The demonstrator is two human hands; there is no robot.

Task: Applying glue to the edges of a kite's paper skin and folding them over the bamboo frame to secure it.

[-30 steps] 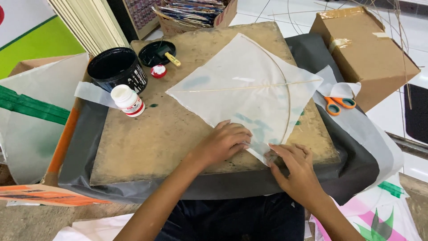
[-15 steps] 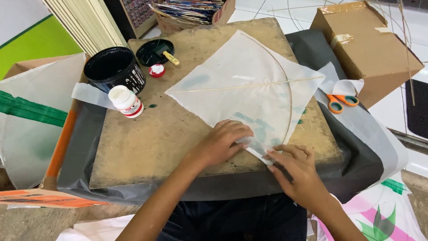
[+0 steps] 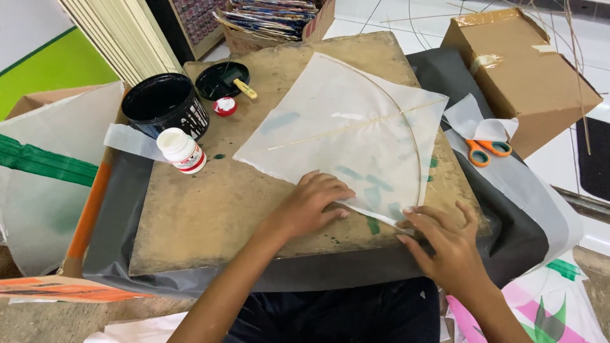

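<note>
**Inspector:** Where is the translucent white paper kite with thin stick frame (image 3: 346, 136) located?

**Assistant:** It is laid flat on the worn brown square board (image 3: 210, 209), its near corner at the board's front edge.

**Inspector:** How are the hands recorded?

**Assistant:** The left hand (image 3: 314, 203) is pressed palm-down on the kite's lower edge, fingers loosely spread. The right hand (image 3: 445, 244) is set at the near corner, fingertips on the folded paper strip; nothing is gripped.

**Inspector:** What is noted nearby?

**Assistant:** A small white glue bottle (image 3: 181, 150), a black round tub (image 3: 164, 103) and orange-handled scissors (image 3: 486, 151) are noted.

Bright, even light, soft shadows, sharp focus, slight wide-angle bending at edges.
</note>
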